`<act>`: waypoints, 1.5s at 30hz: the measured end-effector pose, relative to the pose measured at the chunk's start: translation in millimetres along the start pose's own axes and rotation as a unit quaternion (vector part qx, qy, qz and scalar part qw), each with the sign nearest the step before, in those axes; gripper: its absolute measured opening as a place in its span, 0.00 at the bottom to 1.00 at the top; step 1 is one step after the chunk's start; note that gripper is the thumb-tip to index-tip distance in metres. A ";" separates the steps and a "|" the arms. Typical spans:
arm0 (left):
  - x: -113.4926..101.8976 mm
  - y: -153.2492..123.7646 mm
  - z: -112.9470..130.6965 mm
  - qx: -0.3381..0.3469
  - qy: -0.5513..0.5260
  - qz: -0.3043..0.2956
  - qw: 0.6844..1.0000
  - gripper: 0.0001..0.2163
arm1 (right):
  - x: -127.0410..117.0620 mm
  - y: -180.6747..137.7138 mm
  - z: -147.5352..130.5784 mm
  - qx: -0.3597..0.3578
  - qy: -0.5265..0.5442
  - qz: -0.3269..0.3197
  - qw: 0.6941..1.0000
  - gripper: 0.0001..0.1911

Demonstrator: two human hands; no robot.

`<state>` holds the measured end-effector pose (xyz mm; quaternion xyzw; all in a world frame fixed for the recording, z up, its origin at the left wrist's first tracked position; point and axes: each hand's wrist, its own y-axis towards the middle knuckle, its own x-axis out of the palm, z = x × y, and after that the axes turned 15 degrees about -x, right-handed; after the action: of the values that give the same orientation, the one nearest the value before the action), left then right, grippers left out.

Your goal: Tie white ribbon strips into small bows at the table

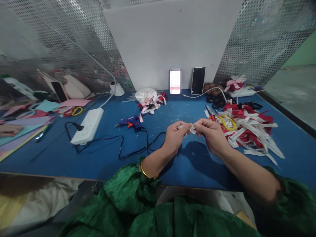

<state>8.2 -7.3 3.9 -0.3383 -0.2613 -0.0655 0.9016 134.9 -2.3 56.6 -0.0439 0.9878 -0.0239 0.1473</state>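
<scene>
My left hand (174,135) and my right hand (210,133) meet above the blue table (98,154), both pinching a small white ribbon piece (189,127) between fingertips. The ribbon is mostly hidden by the fingers. A pile of red and white ribbon strips (249,131) lies just right of my right hand, with yellow-handled scissors (225,121) on it. A blue glue gun (130,122) lies left of my hands, its black cord (138,148) looping toward me.
A white power strip (87,125) sits at left. Finished ribbon bows (150,98) lie at the back centre. Two phones (198,80) lean on the back wall. Coloured paper sheets (22,130) and another pair of scissors (74,111) lie far left. Perforated metal panels flank the desk.
</scene>
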 end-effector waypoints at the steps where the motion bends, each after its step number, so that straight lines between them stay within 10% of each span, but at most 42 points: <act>1: -1.1 0.5 0.9 -0.011 -0.006 -0.005 1.000 0.13 | -0.9 1.5 0.9 0.009 0.016 -0.004 1.000 0.11; 23: -1.4 2.8 -3.7 -0.101 -0.095 0.044 0.989 0.11 | 4.0 -4.5 11.8 0.006 -0.179 -0.101 0.979 0.14; 35: 3.7 4.2 -13.5 -0.185 -0.205 0.030 0.961 0.12 | 12.4 -17.6 13.9 -0.263 -0.464 -0.238 0.812 0.11; 45: -2.3 4.6 0.8 -0.083 -0.126 0.066 0.986 0.12 | -2.8 -1.5 6.2 -0.128 -0.274 -0.054 0.952 0.07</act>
<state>7.3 -3.5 0.6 -0.4341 -0.3432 0.0162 0.8328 139.5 -3.7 51.6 -0.1204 0.9003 0.1074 0.4043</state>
